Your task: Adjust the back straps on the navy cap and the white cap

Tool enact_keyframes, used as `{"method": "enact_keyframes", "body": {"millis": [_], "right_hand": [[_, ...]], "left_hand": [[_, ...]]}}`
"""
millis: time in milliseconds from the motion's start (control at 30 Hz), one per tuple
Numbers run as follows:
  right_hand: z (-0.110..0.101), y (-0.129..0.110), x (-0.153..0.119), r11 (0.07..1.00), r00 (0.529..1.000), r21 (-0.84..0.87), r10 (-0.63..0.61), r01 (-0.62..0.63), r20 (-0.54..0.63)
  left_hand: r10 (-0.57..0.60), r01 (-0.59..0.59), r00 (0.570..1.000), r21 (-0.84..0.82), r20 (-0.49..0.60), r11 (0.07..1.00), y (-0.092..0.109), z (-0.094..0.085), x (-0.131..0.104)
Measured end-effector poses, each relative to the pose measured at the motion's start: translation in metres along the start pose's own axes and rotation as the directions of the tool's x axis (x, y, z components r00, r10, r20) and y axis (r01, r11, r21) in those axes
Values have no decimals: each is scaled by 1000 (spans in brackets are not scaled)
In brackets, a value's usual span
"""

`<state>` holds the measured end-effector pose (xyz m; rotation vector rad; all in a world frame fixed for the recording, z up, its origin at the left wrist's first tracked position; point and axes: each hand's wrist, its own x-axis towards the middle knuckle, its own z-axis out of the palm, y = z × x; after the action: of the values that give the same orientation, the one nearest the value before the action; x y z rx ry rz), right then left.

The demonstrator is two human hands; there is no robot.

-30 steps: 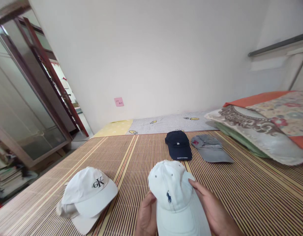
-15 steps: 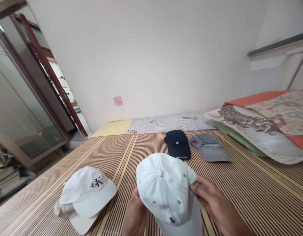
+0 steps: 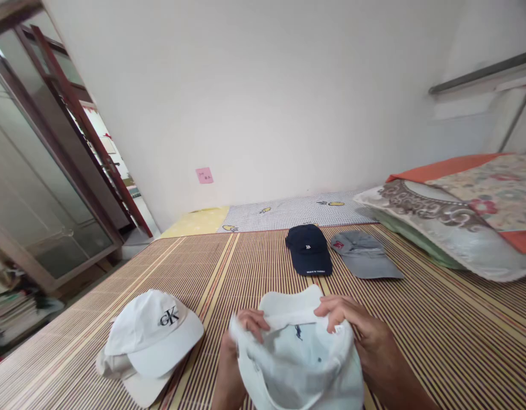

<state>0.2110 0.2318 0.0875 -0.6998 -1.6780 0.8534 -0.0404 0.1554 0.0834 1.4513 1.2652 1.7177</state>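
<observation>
A pale bluish-white baseball cap point(image 3: 295, 370) is held low in front of me, its hollow inside facing me and its brim pointing away toward the wall. My left hand point(image 3: 239, 347) grips the left edge with fingers curled over the sweatband. On the right edge, my right hand point(image 3: 359, 330) has its fingers over the rim near the brim. To the left lies a white cap with "CK" letters point(image 3: 154, 330), resting on a beige cap point(image 3: 146, 390). Farther off sit a navy cap point(image 3: 308, 250) and a grey cap point(image 3: 368, 253), side by side.
A striped bamboo mat point(image 3: 194, 273) covers the bed. Stacked pillows point(image 3: 442, 228) lie at the right, and a checked cloth point(image 3: 288, 216) runs along the wall. A pink note point(image 3: 204, 175) is stuck to the wall. At the left stands a glass-fronted cabinet point(image 3: 45, 188).
The pale cap has been turned over: its crown faced up with the brim toward me, and now its inside shows with the brim away. Both hands have shifted onto its rim.
</observation>
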Motion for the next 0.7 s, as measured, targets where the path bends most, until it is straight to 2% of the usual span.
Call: {"method": "enact_keyframes", "body": {"millis": [67, 133, 200, 233, 300, 367, 433, 567, 700], "right_hand": [[1, 14, 1, 985, 992, -151, -66, 81, 106], [-1, 22, 2, 952, 960, -293, -5, 91, 279], [-6, 25, 4, 917, 914, -391, 93, 75, 395], [-9, 25, 4, 902, 902, -429, 139, 55, 408], [-16, 22, 6, 874, 908, -487, 208, -5, 364], [-21, 17, 6, 848, 918, -523, 274, -89, 288], [-22, 12, 7, 838, 910, -518, 337, -174, 240], [-9, 5, 4, 849, 857, -446, 432, -282, 281], [10, 14, -5, 791, 797, -528, 519, -310, 310]], "left_hand": [[60, -65, 998, 240, 27, 969, -10, 0, 2], [39, -56, 998, 433, 49, 900, -25, -4, 1], [9, -32, 999, 525, 45, 851, -40, -12, 0], [8, -19, 1000, 535, 23, 845, -47, -17, 0], [-6, 34, 998, 522, -55, 852, -56, -24, 0], [-65, 120, 990, 484, -128, 867, -60, -27, 1], [-154, 206, 976, 437, -152, 876, -60, -24, 1], [-317, 329, 943, 389, -97, 860, -64, -12, -3], [-441, 402, 897, 369, 24, 838, -72, -8, -8]]}}
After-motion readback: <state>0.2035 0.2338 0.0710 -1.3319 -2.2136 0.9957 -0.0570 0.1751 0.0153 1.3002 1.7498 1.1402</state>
